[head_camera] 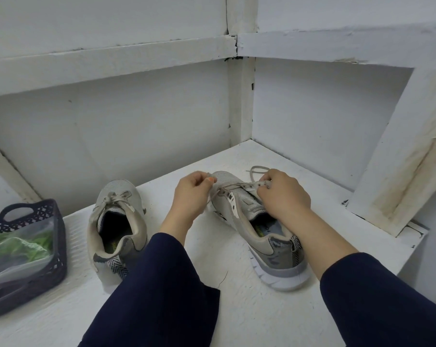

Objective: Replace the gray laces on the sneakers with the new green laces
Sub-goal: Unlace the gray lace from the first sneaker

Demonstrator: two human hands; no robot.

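Head view: gray lace (233,187) held at both ends.
It is pinched by left hand (192,189) and right hand (283,195); sneaker (267,236) under the fingers.

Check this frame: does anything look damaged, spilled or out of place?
Nothing spilled or misplaced. The left hand and right hand pinch the gray lace on one sneaker, as expected. Only the surroundings look worn: yellow-brown stains on the slanted board at right, and cracked paint at the corner joint.
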